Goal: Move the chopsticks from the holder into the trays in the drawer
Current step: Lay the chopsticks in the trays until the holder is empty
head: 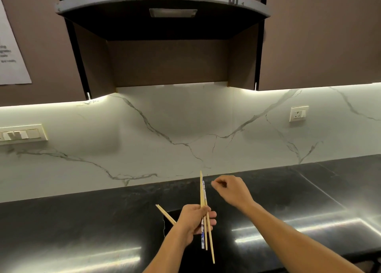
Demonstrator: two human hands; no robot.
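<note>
Left hand (pixel 193 221), right over what looks like the dark holder (pixel 168 228), grips a bundle of chopsticks (pixel 201 190) upright. Two loose chopsticks (pixel 162 210) poke out of the holder's left side. Beyond the holder to the right, the right hand (pixel 233 190) hovers, fingers loosely curled, holding nothing.

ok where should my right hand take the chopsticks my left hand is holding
Pinch the chopsticks on the free stretch above the left hand, coming from the right, where the right hand hovers. They stand nearly upright and lie bunched there; below the fist they fan apart.
</note>
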